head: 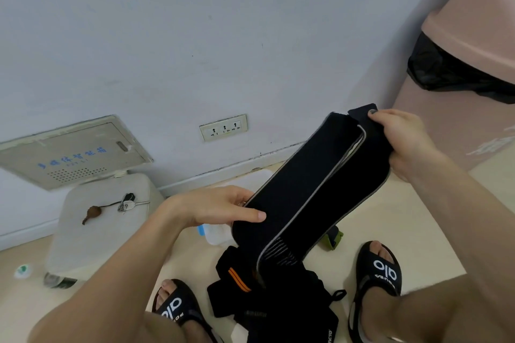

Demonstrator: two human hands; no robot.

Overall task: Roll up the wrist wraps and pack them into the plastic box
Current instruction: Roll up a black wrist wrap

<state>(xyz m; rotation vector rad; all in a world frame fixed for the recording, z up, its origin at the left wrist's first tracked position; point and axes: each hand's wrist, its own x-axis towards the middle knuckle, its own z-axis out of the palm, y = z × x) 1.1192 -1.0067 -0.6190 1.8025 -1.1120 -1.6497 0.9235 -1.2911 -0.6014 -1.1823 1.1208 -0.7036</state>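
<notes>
While stretched taut, wrist wrap (303,189) spans both hands — left hand (214,207) low, right hand (401,136) high.

Your arms bare, no sleeves visible. Left hand (217,207), right hand (404,136) ungloved. Your feet in black slide sandals (380,270), white lettering across straps.

We see a black wrist wrap (303,184) edged in grey, an orange stripe (239,280) on black wraps (267,303) below, black sandals (376,276) with white lettering, and a pink bin (459,44).
</notes>
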